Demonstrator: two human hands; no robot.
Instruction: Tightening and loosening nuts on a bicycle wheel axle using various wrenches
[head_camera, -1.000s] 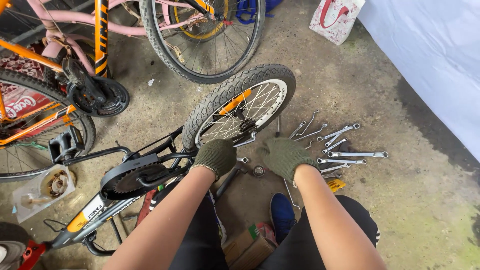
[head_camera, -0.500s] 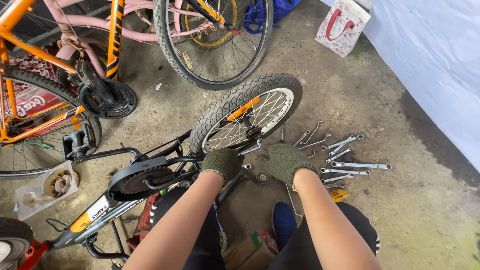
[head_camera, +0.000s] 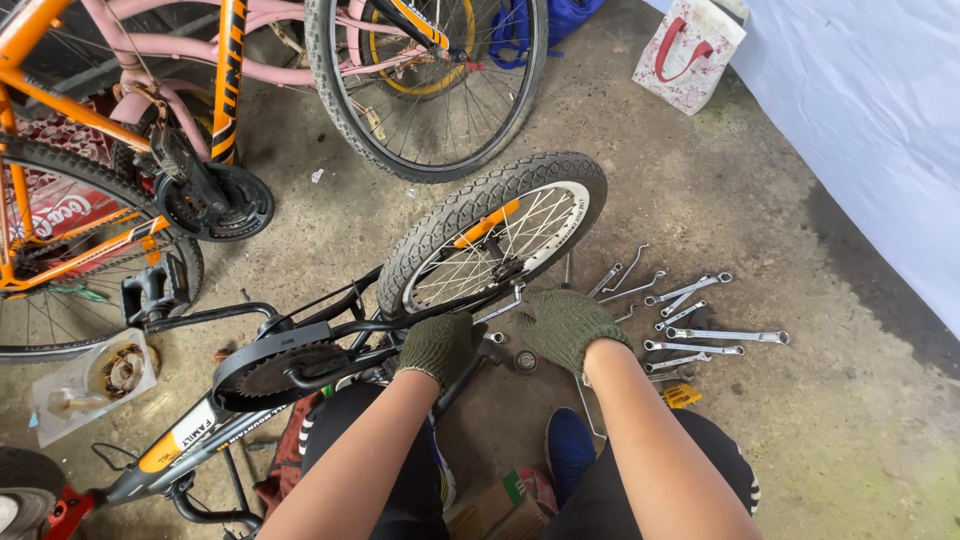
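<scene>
While the small black bicycle (head_camera: 300, 370) lies on its side across the lower left of the head view, both gloved hands sit at centre frame by its rear wheel (head_camera: 495, 235); the left hand (head_camera: 437, 345) has its fingers curled together on the frame stay beside the axle, while the right hand (head_camera: 565, 325) rests palm down just right of it, whether its fingers grip anything I cannot tell; to work well here, I judge the left should brace the frame while the right handles the axle fittings; wrenches (head_camera: 690, 320) lie spread on the concrete floor (head_camera: 700, 180) right of centre, near the right hand; open room lies to the upper right, before the white sheet (head_camera: 880, 120); the orange bicycle (head_camera: 90, 180) crowds the upper left.
</scene>
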